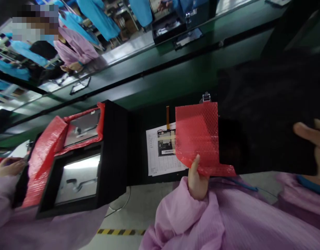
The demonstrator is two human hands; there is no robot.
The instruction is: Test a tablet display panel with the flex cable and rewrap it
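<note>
My left hand point(197, 178) pinches the lower edge of a red bubble-wrap bag point(197, 135), thumb on top. The bag sits over the left end of a large black panel point(266, 118). At the far right, my right hand point(312, 139) grips that panel's other edge, fingers curled over it. Behind the bag, a small circuit board point(165, 143) with an orange flex cable point(167, 116) lies on a printed sheet point(157, 163).
To the left, a black tray stack point(97, 166) holds screens, with red bubble wrap point(45, 152) folded over it; another person's hand point(9, 167) in a pink sleeve rests at its far side. A dark green conveyor point(162, 69) runs behind, with people in pink and blue smocks beyond.
</note>
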